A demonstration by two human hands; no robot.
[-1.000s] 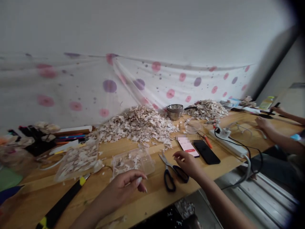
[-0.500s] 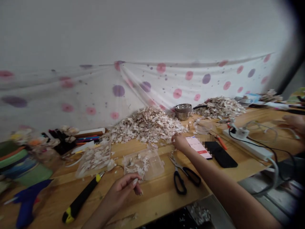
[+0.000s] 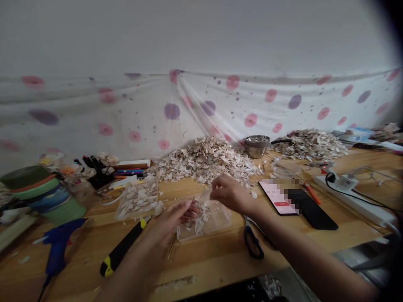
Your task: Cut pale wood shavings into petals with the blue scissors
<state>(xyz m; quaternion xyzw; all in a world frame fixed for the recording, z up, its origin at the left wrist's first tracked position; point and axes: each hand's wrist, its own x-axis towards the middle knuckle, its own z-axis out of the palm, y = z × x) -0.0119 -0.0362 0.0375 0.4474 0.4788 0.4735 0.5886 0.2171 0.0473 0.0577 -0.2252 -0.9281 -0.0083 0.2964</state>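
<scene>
Hands meet over clear tray (image 3: 217,218), near centre of bench (image 3: 330,218). Right hand (image 3: 231,193) pinches a flake above its far edge; left hand (image 3: 176,216), fingers curled, grip indiscernible, touches its left end.

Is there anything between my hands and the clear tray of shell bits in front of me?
Nothing visible. The left hand and right hand are both at the tray, over its shell bits. The scissors and knife lie off to either side.

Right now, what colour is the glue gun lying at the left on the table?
Blue; the glue gun shows best in the head view.
</scene>
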